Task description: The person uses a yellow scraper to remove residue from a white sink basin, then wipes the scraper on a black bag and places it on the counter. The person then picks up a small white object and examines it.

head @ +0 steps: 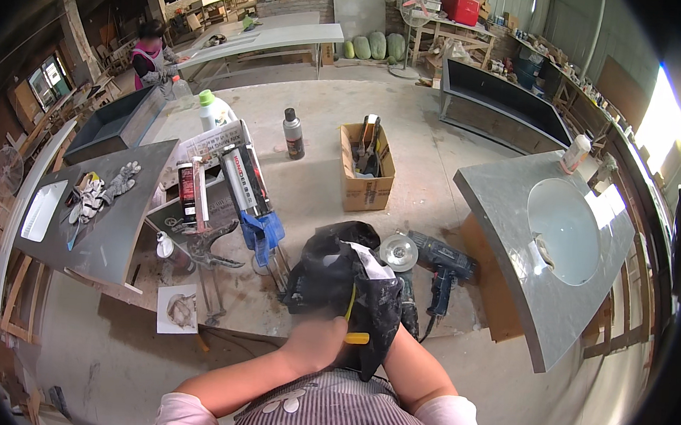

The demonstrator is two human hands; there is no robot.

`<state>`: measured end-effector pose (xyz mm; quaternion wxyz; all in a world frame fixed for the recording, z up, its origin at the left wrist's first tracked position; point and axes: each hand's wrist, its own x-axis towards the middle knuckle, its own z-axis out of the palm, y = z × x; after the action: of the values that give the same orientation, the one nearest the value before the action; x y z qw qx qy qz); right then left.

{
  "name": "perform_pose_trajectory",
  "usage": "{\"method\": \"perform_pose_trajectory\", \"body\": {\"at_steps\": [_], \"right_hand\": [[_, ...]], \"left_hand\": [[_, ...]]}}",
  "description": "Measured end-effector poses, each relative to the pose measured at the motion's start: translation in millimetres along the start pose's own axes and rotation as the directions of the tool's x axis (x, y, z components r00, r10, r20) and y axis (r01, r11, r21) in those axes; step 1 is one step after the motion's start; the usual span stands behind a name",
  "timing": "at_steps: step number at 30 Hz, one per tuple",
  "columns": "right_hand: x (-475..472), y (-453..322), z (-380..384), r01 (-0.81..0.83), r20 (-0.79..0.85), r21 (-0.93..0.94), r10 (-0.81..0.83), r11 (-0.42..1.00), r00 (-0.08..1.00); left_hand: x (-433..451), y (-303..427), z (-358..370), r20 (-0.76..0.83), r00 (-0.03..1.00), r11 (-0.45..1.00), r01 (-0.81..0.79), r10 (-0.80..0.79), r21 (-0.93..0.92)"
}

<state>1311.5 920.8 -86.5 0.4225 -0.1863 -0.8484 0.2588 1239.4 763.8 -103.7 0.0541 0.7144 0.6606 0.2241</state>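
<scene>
A black fabric item (pixel 324 270), dusty and crumpled, with a white patch and a yellow strip, is held up over the near edge of the work table. My left hand (pixel 320 338), blurred, is curled against its near left side, beside a short yellow piece (pixel 357 338). My right forearm reaches to the fabric's right side; the fabric hides the right hand, so its grip does not show. Just beyond the fabric lie a small power tool with a round clear guard (pixel 398 253) and a dark heat gun (pixel 441 261).
Caulking guns (pixel 257 218), bottles and a spray can (pixel 293 134) stand or lie left. A cardboard box (pixel 365 190) of tools is ahead. At right is a grey countertop (pixel 495 205) with a basin; at left, a dark panel (pixel 115 220) with gloves. A person works far left.
</scene>
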Motion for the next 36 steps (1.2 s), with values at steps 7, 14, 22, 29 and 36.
{"method": "perform_pose_trajectory", "body": {"at_steps": [7, 14, 22, 29, 36], "right_hand": [[13.7, 0.4, 6.1, 0.033, -0.004, -0.114, -0.033, 0.993, 0.999], [55.4, 6.0, -20.7, -0.281, -0.181, 0.176, 0.312, 0.943, 0.933], [37.2, 2.6, 24.7, 0.165, 0.391, -0.411, 0.010, 0.897, 0.920], [-42.1, 57.5, 52.6, 0.016, 0.726, -0.377, 0.285, 0.926, 0.626], [-58.6, 30.3, 6.5, -0.423, 0.635, -0.116, 0.395, 0.899, 0.664]], "left_hand": [[2.9, -11.8, -40.2, 0.402, 0.856, 0.085, 0.450, -0.324, -0.889], [-37.5, -7.9, -90.0, 0.401, 0.882, -0.210, 0.355, -0.248, -0.911], [3.8, 42.1, -64.4, 0.277, 0.959, 0.024, 0.276, 0.052, -0.961], [29.2, -37.9, 14.7, 0.349, 0.856, 0.105, 0.415, -0.380, -0.904], [37.3, -78.5, 52.1, 0.199, 0.828, 0.230, 0.363, -0.525, -0.903]]}}
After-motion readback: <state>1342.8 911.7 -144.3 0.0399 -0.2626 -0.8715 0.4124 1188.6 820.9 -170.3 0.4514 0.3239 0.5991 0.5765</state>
